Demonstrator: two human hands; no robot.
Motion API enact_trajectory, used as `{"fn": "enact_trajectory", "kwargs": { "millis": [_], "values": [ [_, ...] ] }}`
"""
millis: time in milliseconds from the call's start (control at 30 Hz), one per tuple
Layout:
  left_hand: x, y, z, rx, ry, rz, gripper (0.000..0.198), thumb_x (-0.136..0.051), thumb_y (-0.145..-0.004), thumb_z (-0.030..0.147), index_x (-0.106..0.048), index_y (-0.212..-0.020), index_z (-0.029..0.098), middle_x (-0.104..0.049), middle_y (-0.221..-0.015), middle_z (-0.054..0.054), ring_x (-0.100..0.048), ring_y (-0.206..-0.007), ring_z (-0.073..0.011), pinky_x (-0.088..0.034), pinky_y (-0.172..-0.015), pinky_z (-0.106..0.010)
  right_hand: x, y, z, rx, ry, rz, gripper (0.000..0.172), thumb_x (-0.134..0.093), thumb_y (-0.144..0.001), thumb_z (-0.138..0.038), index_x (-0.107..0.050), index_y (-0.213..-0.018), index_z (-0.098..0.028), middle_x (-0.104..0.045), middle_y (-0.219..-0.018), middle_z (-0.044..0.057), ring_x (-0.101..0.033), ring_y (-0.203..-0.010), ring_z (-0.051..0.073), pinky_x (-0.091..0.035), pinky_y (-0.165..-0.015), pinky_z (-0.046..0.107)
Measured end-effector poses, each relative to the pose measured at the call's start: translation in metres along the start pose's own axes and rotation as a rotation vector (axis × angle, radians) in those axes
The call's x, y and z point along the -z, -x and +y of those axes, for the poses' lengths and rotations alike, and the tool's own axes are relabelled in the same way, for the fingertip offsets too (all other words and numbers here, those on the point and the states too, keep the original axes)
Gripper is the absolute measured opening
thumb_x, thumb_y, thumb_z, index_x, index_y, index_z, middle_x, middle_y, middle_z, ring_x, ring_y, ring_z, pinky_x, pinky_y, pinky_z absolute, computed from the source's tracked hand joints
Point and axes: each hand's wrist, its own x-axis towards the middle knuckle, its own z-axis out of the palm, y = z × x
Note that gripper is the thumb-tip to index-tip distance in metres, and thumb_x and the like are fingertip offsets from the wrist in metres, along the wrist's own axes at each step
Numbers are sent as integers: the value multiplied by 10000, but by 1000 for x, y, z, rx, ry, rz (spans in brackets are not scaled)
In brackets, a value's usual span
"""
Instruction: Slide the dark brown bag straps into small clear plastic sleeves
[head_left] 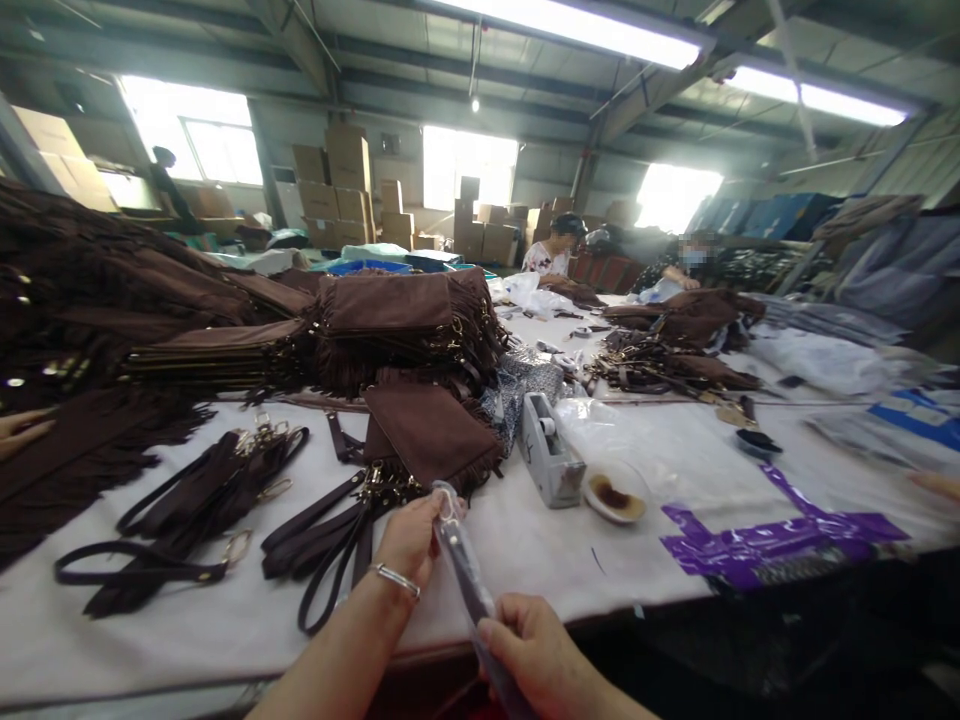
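A dark brown wrist strap (pixel 466 580) in a clear plastic sleeve runs between my two hands, its metal clasp at the upper end. My left hand (pixel 411 540), with a silver bangle at the wrist, pinches the sleeve near that clasp. Lower down, my right hand (pixel 529 645) is closed around the sleeved strap, whose bottom end leaves the picture. Left of my hands lie two bunches of brown straps (pixel 202 490) with gold-coloured clasps. Just beyond my left hand is a brown fringed pouch (pixel 431 425).
Stacked fringed pouches (pixel 390 310) rise behind, with a brown heap (pixel 112 270) at left. A tape dispenser (pixel 551 455) stands beside a small dish (pixel 615 492) of brown stuff. Purple tape (pixel 780 540) lies along the table edge. Other people's hands show at both sides; two people (pixel 555 248) work across the table.
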Motion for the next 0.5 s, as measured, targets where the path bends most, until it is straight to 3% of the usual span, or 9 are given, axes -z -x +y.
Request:
{"fn": "enact_trajectory", "kwargs": {
  "millis": [133,267,433,500],
  "values": [
    [-3,-4,-1,-66,57,44,160,-593,-814,193,-686,-740,86,-701,-630,-76,-631,-549,-139,-491,-526,-224,1,3,-3,26,38,1,352,-604,-692,-494,-487,-660,-164,-601,-525,19,-513,-399,100,-357,-376,194],
    [-4,-2,0,-30,131,56,211,-512,-856,188,-671,-775,77,-716,-710,-116,-669,-624,-171,-524,-564,-261,-1,4,-5,45,69,22,327,-597,-695,-465,-485,-637,-163,-599,-528,22,-518,-417,100,-366,-388,194],
    [1,28,-3,207,222,-119,239,-548,-857,314,-642,-869,94,-713,-867,-149,-694,-809,-249,-573,-706,-373,-3,5,-3,44,23,15,331,-590,-706,-478,-486,-661,-166,-605,-540,16,-530,-421,108,-363,-387,195],
    [1,38,-9,313,233,-133,227,-603,-832,332,-619,-885,112,-693,-808,-104,-687,-772,-224,-574,-688,-357,-4,5,-3,53,21,-11,333,-589,-720,-480,-505,-682,-161,-613,-554,19,-534,-428,111,-377,-394,200]
  ]
}}
